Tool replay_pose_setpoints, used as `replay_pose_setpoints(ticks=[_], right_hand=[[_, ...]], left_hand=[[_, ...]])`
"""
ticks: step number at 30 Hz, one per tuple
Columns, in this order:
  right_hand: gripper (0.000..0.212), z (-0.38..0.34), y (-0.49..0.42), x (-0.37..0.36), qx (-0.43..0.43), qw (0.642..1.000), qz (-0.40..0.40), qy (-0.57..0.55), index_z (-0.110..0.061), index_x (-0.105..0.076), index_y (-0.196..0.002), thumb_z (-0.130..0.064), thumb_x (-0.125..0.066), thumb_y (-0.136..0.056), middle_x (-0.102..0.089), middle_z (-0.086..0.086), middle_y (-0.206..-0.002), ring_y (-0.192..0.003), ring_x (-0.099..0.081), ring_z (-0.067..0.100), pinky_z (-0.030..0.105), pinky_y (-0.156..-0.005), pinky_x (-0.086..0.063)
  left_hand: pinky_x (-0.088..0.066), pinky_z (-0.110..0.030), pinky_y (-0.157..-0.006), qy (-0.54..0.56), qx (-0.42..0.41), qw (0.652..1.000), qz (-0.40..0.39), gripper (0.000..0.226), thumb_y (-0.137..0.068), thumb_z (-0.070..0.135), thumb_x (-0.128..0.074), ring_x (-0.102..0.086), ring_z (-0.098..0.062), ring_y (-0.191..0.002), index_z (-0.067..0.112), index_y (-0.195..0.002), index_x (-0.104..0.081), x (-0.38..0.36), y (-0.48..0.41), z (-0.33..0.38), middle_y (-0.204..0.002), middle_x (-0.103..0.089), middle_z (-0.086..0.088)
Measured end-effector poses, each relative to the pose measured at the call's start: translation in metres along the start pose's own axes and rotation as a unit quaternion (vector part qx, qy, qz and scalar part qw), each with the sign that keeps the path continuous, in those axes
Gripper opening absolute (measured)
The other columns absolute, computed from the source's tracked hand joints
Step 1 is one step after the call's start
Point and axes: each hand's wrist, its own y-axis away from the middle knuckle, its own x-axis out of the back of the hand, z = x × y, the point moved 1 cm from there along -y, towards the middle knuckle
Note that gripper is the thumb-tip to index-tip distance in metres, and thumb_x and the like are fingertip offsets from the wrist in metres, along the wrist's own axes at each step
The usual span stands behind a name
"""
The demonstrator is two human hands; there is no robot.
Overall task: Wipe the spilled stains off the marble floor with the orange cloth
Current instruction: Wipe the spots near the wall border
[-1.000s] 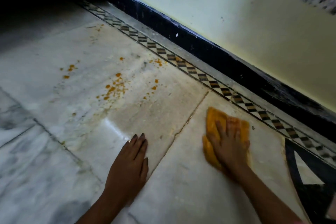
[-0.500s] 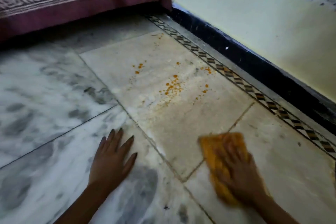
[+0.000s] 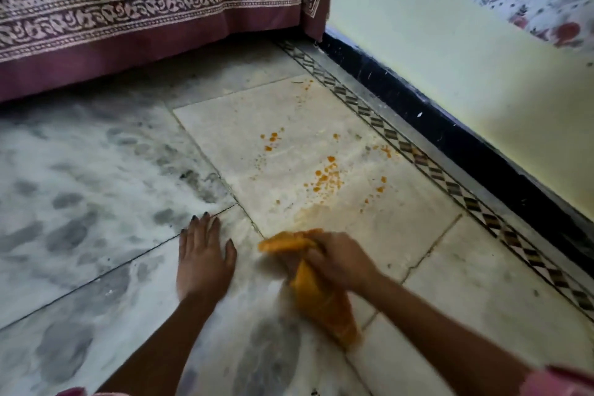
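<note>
Beyond the cloth (image 3: 321,302), orange stains (image 3: 324,177) speckle the pale floor (image 3: 96,170). The right hand (image 3: 340,262), blurred, grips the bunched cloth against the marble. Just left of the cloth, the left hand (image 3: 202,264) rests flat, fingers straight.

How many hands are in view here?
2. The left hand lies flat on the grey-veined marble floor; the right hand, beside it, grips the orange cloth. None looks hidden.

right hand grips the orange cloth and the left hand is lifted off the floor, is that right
Not quite. The head view shows the left hand resting flat on the marble floor, fingers spread, not lifted. The right hand does grip the orange cloth.
</note>
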Motion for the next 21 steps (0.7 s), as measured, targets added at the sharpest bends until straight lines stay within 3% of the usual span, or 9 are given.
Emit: replay_pose_setpoints(ticks=[3, 5, 7, 10, 13, 15, 16, 19, 21], right_hand=[[0.048, -0.009, -0.002, 0.068, 0.052, 0.997, 0.004, 0.065, -0.021, -0.053, -0.126, -0.044, -0.039, -0.086, -0.066, 0.009, -0.108, -0.098, -0.061, 0.028, 0.031, -0.077, -0.045], [0.061, -0.021, 0.008, 0.097, 0.08, 0.984, -0.116, 0.111, -0.022, -0.024, -0.146, -0.047, -0.044, -0.094, -0.052, 0.008, -0.134, -0.115, -0.054, 0.024, 0.035, -0.093, -0.044], [0.074, -0.025, 0.017, 0.113, 0.087, 0.967, -0.196, 0.139, -0.024, -0.007, -0.15, -0.05, -0.044, -0.091, -0.029, 0.002, -0.152, -0.12, -0.049, 0.015, 0.032, -0.104, -0.036], [0.067, -0.019, 0.012, 0.097, 0.088, 0.961, -0.206, 0.161, -0.027, -0.018, -0.148, -0.053, -0.042, -0.091, -0.024, -0.004, -0.155, -0.125, -0.044, 0.013, 0.022, -0.102, -0.03], [0.073, -0.001, -0.036, 0.027, -0.03, 0.971, -0.175, 0.158, -0.032, -0.011, -0.148, -0.063, -0.039, -0.088, -0.006, 0.002, -0.158, -0.143, -0.013, 0.026, 0.048, -0.115, -0.016], [0.079, 0.001, -0.059, -0.033, -0.113, 0.975, -0.134, 0.136, -0.033, -0.005, -0.148, -0.069, -0.035, -0.085, 0.007, 0.008, -0.158, -0.142, -0.001, 0.041, 0.062, -0.109, -0.007], [0.078, -0.001, -0.06, -0.059, -0.095, 0.98, -0.097, 0.146, -0.031, -0.008, -0.148, -0.069, -0.033, -0.085, 0.004, 0.01, -0.157, -0.141, -0.005, 0.045, 0.065, -0.107, -0.008], [0.065, 0.008, -0.009, -0.088, 0.101, 0.973, -0.066, 0.195, -0.038, -0.033, -0.141, -0.065, -0.034, -0.082, -0.021, 0.003, -0.153, -0.131, -0.039, 0.039, 0.059, -0.103, -0.026], [0.067, 0.046, 0.019, -0.08, 0.183, 0.957, -0.07, 0.212, -0.044, -0.028, -0.143, -0.069, -0.035, -0.081, -0.022, -0.002, -0.155, -0.133, -0.036, 0.032, 0.052, -0.099, -0.027]], left_hand=[[-0.019, -0.047, -0.112, -0.002, -0.012, 1.0, -0.021, 0.064, -0.085, 0.038, -0.026, -0.033, -0.039, -0.133, -0.003, -0.128, -0.05, 0.006, 0.001, 0.004, -0.137, -0.045, -0.025], [-0.024, -0.051, -0.11, -0.026, -0.017, 0.999, -0.044, 0.056, -0.088, 0.032, -0.036, -0.036, -0.041, -0.13, -0.005, -0.128, -0.05, 0.008, 0.0, 0.004, -0.136, -0.045, -0.026], [-0.028, -0.053, -0.107, -0.072, -0.035, 0.994, -0.07, 0.051, -0.092, 0.027, -0.042, -0.034, -0.042, -0.132, -0.005, -0.132, -0.046, 0.014, -0.001, 0.005, -0.14, -0.04, -0.026], [-0.015, -0.04, -0.115, -0.182, -0.062, 0.97, -0.15, 0.062, -0.098, 0.039, -0.028, -0.009, -0.031, -0.143, 0.004, -0.147, -0.012, 0.027, -0.009, 0.005, -0.156, -0.008, -0.016], [-0.015, -0.036, -0.115, -0.254, -0.112, 0.923, -0.266, 0.07, -0.097, 0.045, -0.03, 0.002, -0.024, -0.144, 0.012, -0.148, 0.004, 0.05, -0.028, -0.001, -0.156, 0.011, -0.01], [-0.023, -0.034, -0.112, -0.281, -0.163, 0.889, -0.323, 0.074, -0.097, 0.045, -0.034, 0.005, -0.021, -0.144, 0.014, -0.148, 0.009, 0.063, -0.034, -0.008, -0.155, 0.019, -0.007], [-0.026, -0.034, -0.111, -0.295, -0.179, 0.874, -0.342, 0.075, -0.097, 0.045, -0.035, 0.005, -0.019, -0.144, 0.015, -0.148, 0.011, 0.067, -0.037, -0.012, -0.154, 0.022, -0.006], [-0.029, -0.032, -0.109, -0.333, -0.21, 0.838, -0.377, 0.074, -0.097, 0.044, -0.033, 0.003, -0.018, -0.144, 0.014, -0.148, 0.011, 0.081, -0.042, -0.019, -0.154, 0.023, -0.005], [-0.028, -0.032, -0.109, -0.335, -0.212, 0.833, -0.386, 0.073, -0.097, 0.045, -0.032, 0.001, -0.018, -0.144, 0.012, -0.148, 0.009, 0.085, -0.044, -0.019, -0.154, 0.022, -0.006]])
